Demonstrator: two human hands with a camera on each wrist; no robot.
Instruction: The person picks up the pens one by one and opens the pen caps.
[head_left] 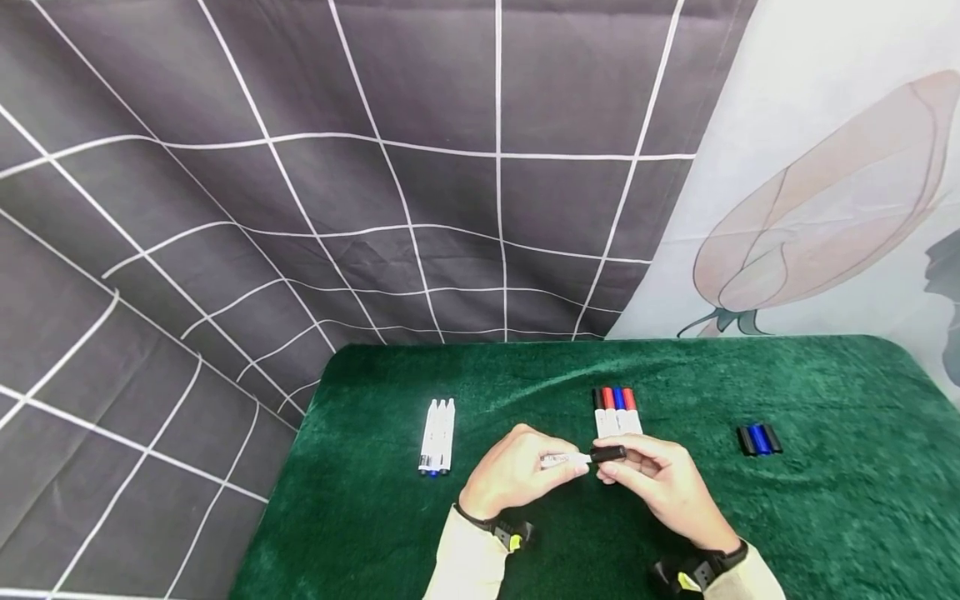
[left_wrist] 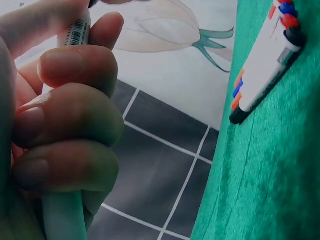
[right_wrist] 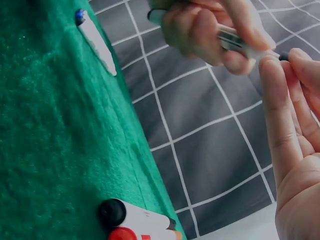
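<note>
My left hand (head_left: 517,471) grips a white marker (head_left: 564,459), its fingers curled round the barrel in the left wrist view. The marker lies sideways, its narrow end toward the right. My right hand (head_left: 660,483) pinches a black marker cap (head_left: 609,453) between thumb and fingers, right at that narrow end. In the right wrist view the cap (right_wrist: 284,56) shows only partly among the fingertips, and a thin stretch of the marker's tip is visible beside it. Just beyond the hands lies a row of capped markers (head_left: 619,423) with black, red and blue caps.
Three white markers without caps (head_left: 437,435) lie side by side on the left of the green cloth (head_left: 360,525). To the right lie three loose caps (head_left: 761,439), a blue one between two black ones. A grid-patterned curtain (head_left: 435,192) hangs behind the table.
</note>
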